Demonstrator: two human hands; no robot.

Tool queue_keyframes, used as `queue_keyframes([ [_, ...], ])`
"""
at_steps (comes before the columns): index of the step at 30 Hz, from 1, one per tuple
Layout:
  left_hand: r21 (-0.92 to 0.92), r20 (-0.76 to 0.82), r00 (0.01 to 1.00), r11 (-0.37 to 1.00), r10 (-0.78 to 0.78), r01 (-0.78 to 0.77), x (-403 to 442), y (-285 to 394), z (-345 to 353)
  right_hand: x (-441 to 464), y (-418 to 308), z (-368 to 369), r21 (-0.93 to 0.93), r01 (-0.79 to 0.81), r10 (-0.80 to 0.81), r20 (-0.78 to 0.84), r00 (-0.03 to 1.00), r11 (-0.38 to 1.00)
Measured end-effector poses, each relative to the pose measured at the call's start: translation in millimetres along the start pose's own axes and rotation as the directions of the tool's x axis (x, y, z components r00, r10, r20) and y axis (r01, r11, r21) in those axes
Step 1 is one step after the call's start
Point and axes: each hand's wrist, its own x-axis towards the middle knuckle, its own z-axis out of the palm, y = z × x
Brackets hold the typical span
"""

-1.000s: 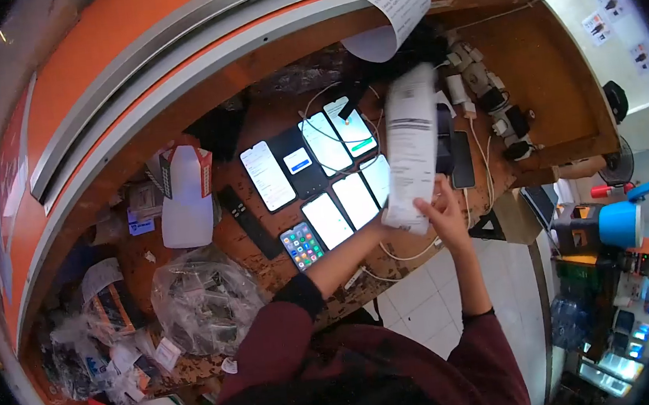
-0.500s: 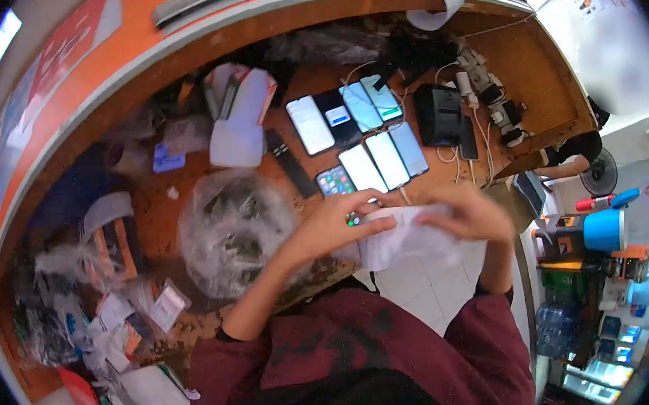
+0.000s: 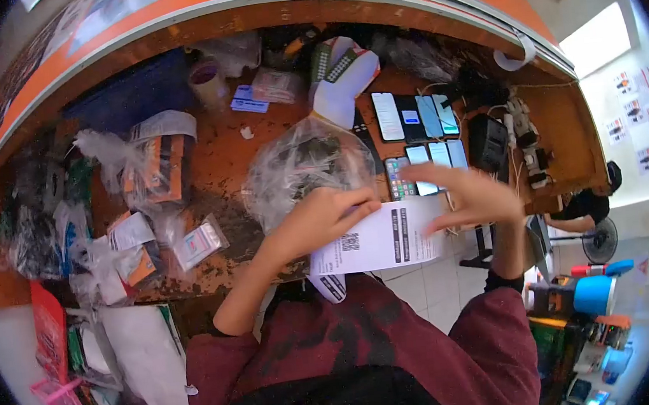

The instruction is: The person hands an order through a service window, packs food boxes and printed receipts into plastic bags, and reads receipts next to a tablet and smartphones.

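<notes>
A white printed paper sheet [image 3: 376, 248] with a QR code and black label blocks spreads in front of my torso, its left end curling down. My left hand [image 3: 322, 222] pinches its upper left edge between thumb and fingers. Slightly blurred, my right hand [image 3: 476, 196] is beside the sheet's right part, thumb and fingers apart with nothing seen between them. Just beyond my left hand lies a clear plastic bag [image 3: 297, 162] with dark contents. Several lit phones [image 3: 391, 118] lie in rows on the wooden desk [image 3: 218, 154] beyond my right hand.
Plastic-wrapped parcels [image 3: 157, 168] crowd the desk's left side. A tape roll [image 3: 208, 85] and blue card [image 3: 249, 99] are at the back. Chargers and cables [image 3: 520, 125] line the right. Another person's arm [image 3: 573, 223] shows near a fan [image 3: 600, 242].
The view has swung left, so the desk things appear further right. The paper, earlier bunched between both hands, is now spread flatter with its print showing. My right hand's fingers have moved off it.
</notes>
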Motion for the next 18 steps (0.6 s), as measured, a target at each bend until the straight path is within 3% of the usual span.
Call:
queue_keyframes([
  [1, 0.006, -0.011, 1.000, 1.000, -0.008, 0.008, -2.8, 3.1, -0.3, 16.3, -6.5, 22.1, 0.174, 0.039, -0.043, 0.019, 0.999, 0.984],
  [3, 0.106, -0.094, 0.995, 0.993, -0.040, 0.050, -6.9, 7.0, -1.8, 32.0, -9.6, 43.3, 0.181, -0.144, 0.091, 0.274, 0.957, 0.973],
  [4, 0.138, -0.141, 0.986, 0.984, -0.094, 0.113, -11.4, 7.0, -4.9, 34.0, -14.0, 50.0, 0.190, -0.125, 0.067, 0.288, 0.955, 0.974],
  [5, 0.141, -0.169, 0.979, 0.980, -0.115, 0.139, -17.0, 4.9, -5.7, 33.8, -19.1, 57.4, 0.104, -0.062, 0.043, 0.173, 0.984, 0.993],
  [6, 0.019, -0.167, 0.978, 0.992, -0.124, 0.129, -24.2, 1.9, -5.6, 34.2, -22.0, 63.8, 0.019, -0.001, 0.000, 0.056, 0.998, 1.000],
  [7, -0.101, -0.166, 0.977, 0.988, -0.133, 0.117, -31.7, 0.3, -5.1, 34.7, -25.0, 65.3, 0.043, 0.032, -0.035, 0.075, 0.997, 0.999],
  [9, -0.136, -0.218, 0.963, 0.982, -0.157, 0.130, -38.4, 0.7, 4.6, 32.8, -27.7, 63.2, -0.193, 0.236, -0.225, 0.078, 0.971, 0.952],
  [11, -0.192, -0.179, 0.942, 0.949, -0.285, 0.250, -41.2, -5.9, 18.9, 30.0, -9.1, 73.4, -0.164, 0.315, -0.305, 0.083, 0.949, 0.935],
  [13, -0.224, -0.302, 0.899, 0.940, -0.318, 0.257, -48.2, -37.3, 42.7, 19.5, 11.7, 89.4, -0.019, 0.374, -0.373, 0.026, 0.927, 0.927],
  [14, -0.181, -0.473, 0.784, 0.915, -0.401, 0.360, -53.0, -57.2, 48.1, 16.5, 10.1, 89.6, -0.029, 0.381, -0.383, -0.073, 0.921, 0.924],
  [15, -0.158, -0.627, 0.635, 0.871, -0.452, 0.464, -58.2, -66.8, 50.7, 9.9, 19.3, 87.6, -0.033, 0.344, -0.345, -0.008, 0.939, 0.938],
  [16, -0.193, -0.654, 0.582, 0.851, -0.483, 0.489, -65.5, -65.5, 42.7, 1.9, 35.7, 81.6, -0.047, 0.310, -0.308, 0.051, 0.950, 0.950],
  [18, -0.175, -0.712, 0.504, 0.819, -0.489, 0.547, -93.7, -62.7, 36.8, -15.3, 76.4, 64.4, 0.048, -0.141, 0.143, -0.054, 0.988, 0.989],
])
